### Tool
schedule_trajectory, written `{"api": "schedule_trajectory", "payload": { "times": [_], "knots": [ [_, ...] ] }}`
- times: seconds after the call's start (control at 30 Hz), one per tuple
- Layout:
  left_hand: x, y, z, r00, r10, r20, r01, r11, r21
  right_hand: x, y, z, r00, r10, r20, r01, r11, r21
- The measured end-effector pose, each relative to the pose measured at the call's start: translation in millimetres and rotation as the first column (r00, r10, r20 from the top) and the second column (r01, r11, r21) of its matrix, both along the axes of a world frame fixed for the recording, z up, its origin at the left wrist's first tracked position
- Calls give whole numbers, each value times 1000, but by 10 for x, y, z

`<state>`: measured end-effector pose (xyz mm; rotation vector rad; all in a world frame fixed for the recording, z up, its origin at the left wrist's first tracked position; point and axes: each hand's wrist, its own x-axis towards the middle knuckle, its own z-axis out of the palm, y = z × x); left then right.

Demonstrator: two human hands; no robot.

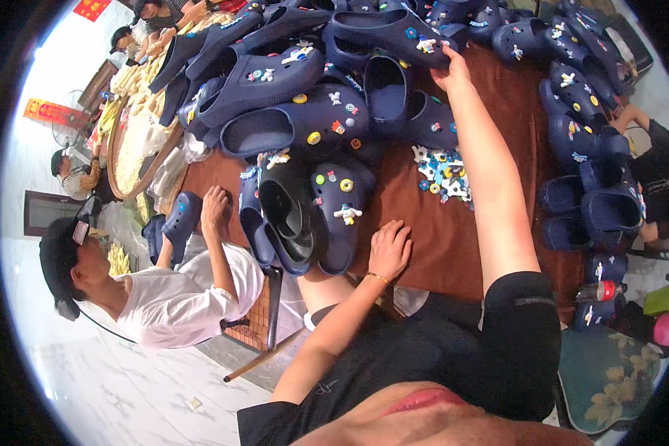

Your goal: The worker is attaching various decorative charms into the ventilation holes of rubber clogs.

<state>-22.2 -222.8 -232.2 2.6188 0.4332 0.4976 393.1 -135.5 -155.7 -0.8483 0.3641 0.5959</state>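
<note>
My right hand (451, 71) reaches far across the table and grips the toe of a navy clog (383, 33) lying on top of the heap. Colourful small charms, a white figure and a blue flower among them, sit on that clog's toe. My left hand (391, 249) rests on the brown tablecloth (490, 245), fingers stretched out and holding nothing. A loose pile of small charms (442, 175) in white, blue and yellow lies between my arms. Just left of my left hand stand a navy clog with charms (342, 215) and a darker, plain-looking clog (293, 215).
Many decorated clogs (290, 119) heap up across the far left. More clogs (580, 126) line the right edge, near a dark-drink bottle (602, 291). At left, a seated person in white (193, 297) handles a navy clog (178, 215). Other people sit further off.
</note>
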Motion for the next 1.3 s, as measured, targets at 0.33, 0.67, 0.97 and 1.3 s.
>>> {"api": "schedule_trajectory", "payload": {
  "times": [0.33, 0.67, 0.97, 1.3],
  "knots": [
    [-159, 65, 8, 936, 2, 351, 74, 976, -202, -731, -2063, 249, 923, 203, 327, -214, 977, 0],
    [-771, -258, 838, 887, -25, 462, 52, 998, -45, -2039, -2729, -396, 811, 543, 217, -489, 833, -257],
    [-596, -237, 415, 901, -351, 254, 387, 916, -107, -2591, -2551, -581, 430, 901, 55, -454, 268, -850],
    [-250, -180, -314, 933, -274, -234, 286, 958, 20, -1816, -2921, -733, 703, 606, 372, 391, 106, -914]
  ]
}}
